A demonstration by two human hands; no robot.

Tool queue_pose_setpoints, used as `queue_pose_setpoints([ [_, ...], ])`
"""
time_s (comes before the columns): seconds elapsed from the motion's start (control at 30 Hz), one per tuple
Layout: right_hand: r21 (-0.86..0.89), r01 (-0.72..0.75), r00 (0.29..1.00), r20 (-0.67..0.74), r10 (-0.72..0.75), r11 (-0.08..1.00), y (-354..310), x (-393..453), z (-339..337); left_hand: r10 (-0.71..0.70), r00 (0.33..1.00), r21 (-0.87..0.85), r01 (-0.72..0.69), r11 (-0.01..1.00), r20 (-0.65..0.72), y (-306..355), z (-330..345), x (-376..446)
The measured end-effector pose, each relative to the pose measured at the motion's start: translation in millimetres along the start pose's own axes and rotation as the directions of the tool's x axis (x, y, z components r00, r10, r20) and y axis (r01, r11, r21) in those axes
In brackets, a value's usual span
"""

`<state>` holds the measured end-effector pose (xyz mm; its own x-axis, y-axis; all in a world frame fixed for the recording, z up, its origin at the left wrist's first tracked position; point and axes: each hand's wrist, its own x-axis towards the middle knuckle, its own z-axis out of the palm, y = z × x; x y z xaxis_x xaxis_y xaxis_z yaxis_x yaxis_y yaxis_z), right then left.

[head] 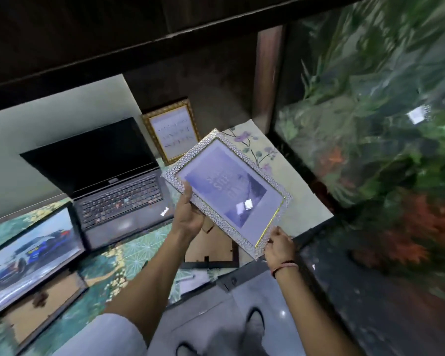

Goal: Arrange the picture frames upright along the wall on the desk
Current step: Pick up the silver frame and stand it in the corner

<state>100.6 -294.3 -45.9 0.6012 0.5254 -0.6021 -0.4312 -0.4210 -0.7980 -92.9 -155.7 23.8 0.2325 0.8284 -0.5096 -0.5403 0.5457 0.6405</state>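
Observation:
A silver-bordered picture frame point(228, 191) with a purple print is held tilted in the air above the desk's right end. My left hand point(189, 214) grips its left edge and my right hand point(278, 242) grips its near corner. A gold frame point(172, 131) with script text stands upright against the dark wall behind it. A black frame with a rally car photo point(28, 255) lies flat at the left. Under my hands another frame lies face down, its brown backing point(211, 247) showing. A further face-down frame point(36, 307) lies at the near left.
An open black laptop point(108, 181) sits in the middle of the desk, on a green patterned cover point(129, 255). A fish tank point(370, 140) with plants stands right of the desk. A dark shelf runs overhead. Grey floor tiles point(216, 322) and my feet lie below.

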Motion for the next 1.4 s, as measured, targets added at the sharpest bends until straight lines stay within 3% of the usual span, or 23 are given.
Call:
queue_pose_setpoints([
  [0.13,0.173,-0.102,0.978,0.195,0.067,0.980,1,13,-4,0.021,0.999,0.039,-0.022,0.999,0.031,-8,9,18],
  [0.2,0.197,-0.070,0.983,0.179,0.035,0.978,-5,31,-12,0.036,0.999,0.083,-0.038,0.996,0.023,1,8,27],
  [0.27,0.045,0.069,0.996,0.050,-0.072,0.997,-25,63,-23,0.020,1.000,0.138,-0.022,0.990,0.020,13,8,35],
  [0.33,-0.203,0.215,0.976,0.020,-0.215,0.955,-59,85,-28,-0.009,0.999,0.148,0.001,0.989,0.053,23,7,44],
  [0.4,-0.285,0.316,0.946,0.171,-0.276,0.905,-91,102,-23,-0.032,0.994,0.151,0.015,0.988,0.107,31,8,48],
  [0.47,-0.319,0.319,0.919,0.335,-0.208,0.893,-113,112,-10,-0.053,0.990,0.167,0.031,0.985,0.133,36,14,53],
  [0.53,-0.316,0.324,0.900,0.392,-0.188,0.892,-121,123,5,-0.077,0.986,0.166,0.052,0.985,0.147,37,21,59],
  [0.63,-0.239,0.247,0.949,0.254,-0.185,0.939,-124,123,21,-0.092,0.988,0.178,0.069,0.982,0.124,36,28,65],
  [0.7,-0.186,0.160,0.976,0.175,-0.128,0.969,-123,122,24,-0.106,0.990,0.274,0.078,0.959,0.089,31,32,65],
  [0.8,-0.130,0.153,0.986,0.090,-0.142,0.980,-123,133,35,-0.137,0.990,0.564,0.098,0.820,0.026,31,28,68],
  [0.9,-0.108,0.195,0.980,0.056,-0.190,0.975,-134,146,49,-0.142,0.989,0.732,0.069,0.677,0.039,31,17,81],
  [1.07,-0.075,0.306,0.948,0.116,-0.296,0.949,-162,174,79,0.145,0.989,0.807,-0.085,0.584,-0.001,44,27,121],
  [1.2,-0.122,0.383,0.917,0.170,-0.361,0.916,-192,218,105,0.250,0.968,0.804,-0.151,0.575,0.003,63,51,161],
  [1.4,-0.138,0.459,0.863,0.303,-0.404,0.878,-232,281,144,0.498,0.867,0.874,-0.242,0.421,0.001,82,95,210],
])
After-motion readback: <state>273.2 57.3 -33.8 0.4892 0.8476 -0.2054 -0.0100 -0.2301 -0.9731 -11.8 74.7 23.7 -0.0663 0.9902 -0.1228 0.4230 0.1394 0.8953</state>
